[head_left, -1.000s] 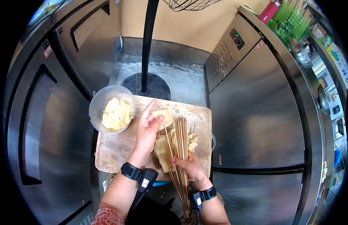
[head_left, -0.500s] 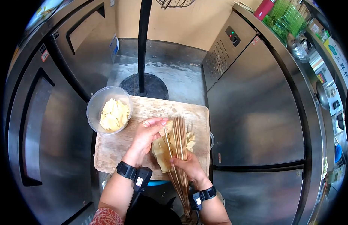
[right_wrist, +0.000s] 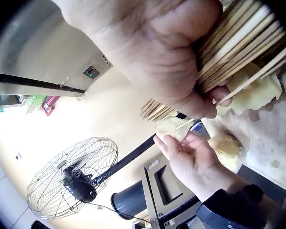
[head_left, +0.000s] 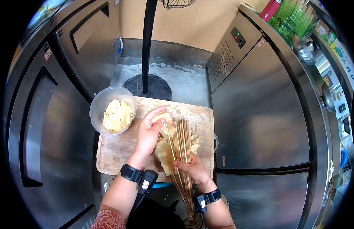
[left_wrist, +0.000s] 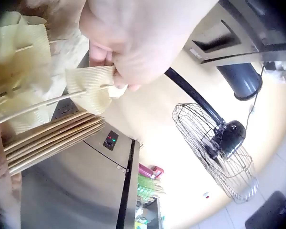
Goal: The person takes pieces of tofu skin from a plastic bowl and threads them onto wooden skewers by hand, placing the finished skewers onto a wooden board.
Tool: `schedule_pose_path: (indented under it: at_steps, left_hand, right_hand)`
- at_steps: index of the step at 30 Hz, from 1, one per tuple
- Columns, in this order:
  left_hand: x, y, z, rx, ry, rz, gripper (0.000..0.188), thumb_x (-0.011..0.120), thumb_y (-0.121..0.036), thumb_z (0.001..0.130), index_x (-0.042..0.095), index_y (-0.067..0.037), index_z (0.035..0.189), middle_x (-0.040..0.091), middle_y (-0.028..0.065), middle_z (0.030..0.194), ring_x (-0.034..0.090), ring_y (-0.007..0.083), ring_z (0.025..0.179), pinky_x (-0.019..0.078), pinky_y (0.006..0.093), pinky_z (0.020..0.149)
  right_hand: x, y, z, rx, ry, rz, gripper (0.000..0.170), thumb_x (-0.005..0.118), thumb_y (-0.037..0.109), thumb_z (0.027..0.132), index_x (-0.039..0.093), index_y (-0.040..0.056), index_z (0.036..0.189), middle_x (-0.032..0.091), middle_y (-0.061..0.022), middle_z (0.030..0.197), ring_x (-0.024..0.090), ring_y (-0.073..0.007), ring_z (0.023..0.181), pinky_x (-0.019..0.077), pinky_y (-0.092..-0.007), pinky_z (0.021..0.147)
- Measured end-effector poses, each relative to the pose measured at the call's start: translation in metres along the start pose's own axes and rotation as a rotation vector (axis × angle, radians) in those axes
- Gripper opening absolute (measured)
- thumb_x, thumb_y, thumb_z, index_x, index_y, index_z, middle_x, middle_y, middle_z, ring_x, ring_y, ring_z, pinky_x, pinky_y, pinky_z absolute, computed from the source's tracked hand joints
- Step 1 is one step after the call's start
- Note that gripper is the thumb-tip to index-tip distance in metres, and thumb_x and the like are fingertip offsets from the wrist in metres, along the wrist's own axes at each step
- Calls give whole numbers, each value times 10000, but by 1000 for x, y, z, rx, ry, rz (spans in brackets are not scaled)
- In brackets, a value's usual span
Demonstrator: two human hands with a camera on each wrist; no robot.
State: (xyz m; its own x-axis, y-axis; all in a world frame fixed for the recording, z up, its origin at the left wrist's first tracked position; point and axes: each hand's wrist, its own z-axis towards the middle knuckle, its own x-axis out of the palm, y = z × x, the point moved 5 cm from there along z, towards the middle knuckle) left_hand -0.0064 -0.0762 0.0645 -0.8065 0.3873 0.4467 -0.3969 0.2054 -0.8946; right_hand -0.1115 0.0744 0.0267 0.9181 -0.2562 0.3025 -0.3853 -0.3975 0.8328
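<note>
My left hand (head_left: 147, 133) pinches a thin, ridged, pale-yellow slice (left_wrist: 93, 86) between thumb and fingers. A single bamboo skewer (left_wrist: 43, 103) runs into this slice, its tip end close to my left fingertips. In the head view my right hand (head_left: 196, 170) grips a thick bundle of bamboo skewers (head_left: 183, 141), and its thumb and finger hold the single skewer alongside. Beneath the bundle, more ridged slices (head_left: 163, 154) lie on the wooden cutting board (head_left: 116, 152), partly hidden by the skewers. In the left wrist view, some of those slices have skewers through them.
At the board's left corner stands a clear plastic tub (head_left: 94, 110) with several yellow slices inside. Steel cabinets (head_left: 261, 107) flank both sides. Behind the board rises a black fan stand (head_left: 146, 57), topped by a wire-caged fan (left_wrist: 214, 148).
My left hand dipped and drew its fingers in over the slice, then raised and straightened them again, leaving the slice more upright. My right hand and the bundle have stayed nearly still.
</note>
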Motion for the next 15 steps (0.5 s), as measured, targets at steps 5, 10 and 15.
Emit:
schedule_pose_path:
  at_steps: [5, 10, 15]
  left_hand:
    - [3, 0, -2, 110, 41, 306, 340, 481, 64, 869, 545, -42, 1185, 626, 99, 1109, 617, 118, 930, 487, 225, 782]
    - [17, -4, -10, 277, 191, 530, 356, 511, 67, 847, 569, -64, 1173, 622, 89, 1130, 604, 143, 1002, 478, 221, 790]
    - [18, -20, -13, 271, 42, 459, 320, 501, -10, 888, 542, -63, 1201, 626, 77, 1121, 583, 120, 1003, 478, 232, 788]
  right_hand:
    - [0, 1, 1, -1, 35, 31, 275, 662, 6, 795, 549, 15, 1046, 617, -23, 814, 595, -104, 715, 499, -221, 661]
    - [-2, 5, -1, -33, 17, 54, 303, 661, -8, 789, 545, 14, 1067, 613, -26, 819, 596, -111, 729, 496, -226, 664]
    - [3, 16, -7, -36, 38, 36, 185, 661, -20, 782, 544, 35, 913, 612, -39, 767, 593, -113, 690, 470, -218, 635]
